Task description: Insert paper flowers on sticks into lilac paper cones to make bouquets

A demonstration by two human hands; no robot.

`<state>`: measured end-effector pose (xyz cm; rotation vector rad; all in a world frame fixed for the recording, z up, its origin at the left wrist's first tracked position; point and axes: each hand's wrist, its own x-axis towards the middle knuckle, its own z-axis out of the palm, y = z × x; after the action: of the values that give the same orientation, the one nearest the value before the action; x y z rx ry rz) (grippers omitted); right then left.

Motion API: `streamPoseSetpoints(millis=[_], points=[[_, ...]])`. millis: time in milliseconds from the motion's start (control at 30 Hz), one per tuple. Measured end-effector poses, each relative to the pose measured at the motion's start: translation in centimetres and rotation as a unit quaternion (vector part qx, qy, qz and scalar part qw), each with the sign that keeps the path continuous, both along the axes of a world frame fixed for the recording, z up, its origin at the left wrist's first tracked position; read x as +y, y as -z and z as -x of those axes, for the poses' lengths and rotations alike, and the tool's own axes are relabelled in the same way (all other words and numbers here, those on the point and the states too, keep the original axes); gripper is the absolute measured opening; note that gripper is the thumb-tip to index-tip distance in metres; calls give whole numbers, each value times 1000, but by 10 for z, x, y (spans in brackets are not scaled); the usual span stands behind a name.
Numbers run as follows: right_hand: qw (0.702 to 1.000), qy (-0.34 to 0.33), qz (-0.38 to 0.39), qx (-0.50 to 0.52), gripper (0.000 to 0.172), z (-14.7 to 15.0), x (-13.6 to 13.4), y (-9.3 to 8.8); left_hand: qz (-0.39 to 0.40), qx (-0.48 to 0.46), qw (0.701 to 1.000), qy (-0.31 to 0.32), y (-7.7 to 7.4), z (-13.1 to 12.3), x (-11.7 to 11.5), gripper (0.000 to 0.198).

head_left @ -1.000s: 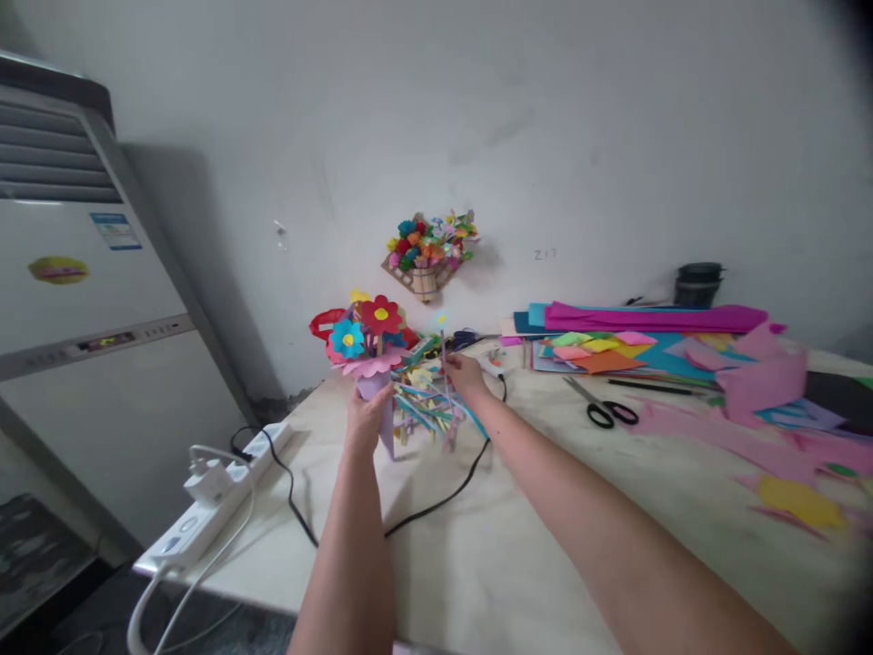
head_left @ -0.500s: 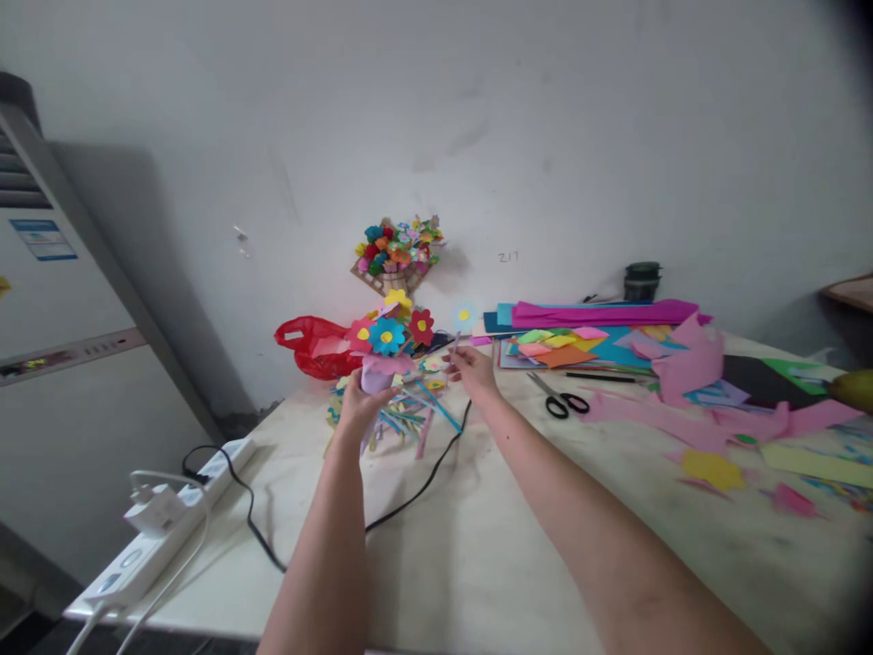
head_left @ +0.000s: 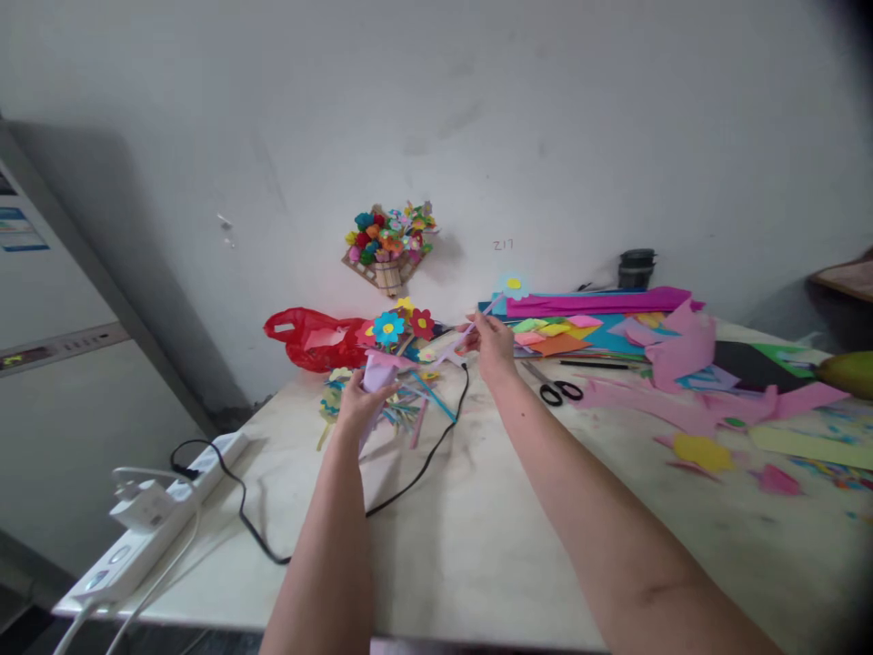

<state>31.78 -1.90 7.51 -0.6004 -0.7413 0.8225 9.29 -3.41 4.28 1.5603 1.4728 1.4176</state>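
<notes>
My left hand (head_left: 365, 400) is wrapped round a pale purple paper vase (head_left: 379, 375) with a pink ruffled rim, which leans to the right. Blue, red and yellow paper flowers (head_left: 388, 328) stand up out of it. In my right hand (head_left: 491, 344) is a light blue paper flower (head_left: 514, 287) with a yellow centre, pinched by its lilac stem; the bloom points up and to the right. Beneath and behind the vase lies a heap of paper strips and small flowers (head_left: 404, 414), partly covered by my left hand.
A red plastic bag (head_left: 306, 338) lies at the back left. Black-handled scissors (head_left: 560, 392), coloured paper sheets (head_left: 607, 305) and pink scraps (head_left: 682, 409) spread across the right. A black cable (head_left: 433, 462) crosses the table; a white power strip (head_left: 160, 518) runs along the left edge.
My right hand has drawn the light blue flower to the right and up, away from the vase; more of its stem shows. My left hand keeps holding the vase, which tilts more.
</notes>
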Motion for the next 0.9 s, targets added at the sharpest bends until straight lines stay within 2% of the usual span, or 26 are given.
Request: streamPoseSetpoints(millis=[233,400,733,900], points=[[998,11,-49,23,29,-7,-8,-15,26,46,999,-5,1,2,-1,59],[998,6,-66,0,33,3,-16,-23,33,53,998,16,1,2,-1,55],[989,7,-53,-137,36,32,-19,-15,26,112,993,13,10,9,12,59],[986,1,-45,-158,36,37,-23,-13,21,159,987,2,8,9,12,58]])
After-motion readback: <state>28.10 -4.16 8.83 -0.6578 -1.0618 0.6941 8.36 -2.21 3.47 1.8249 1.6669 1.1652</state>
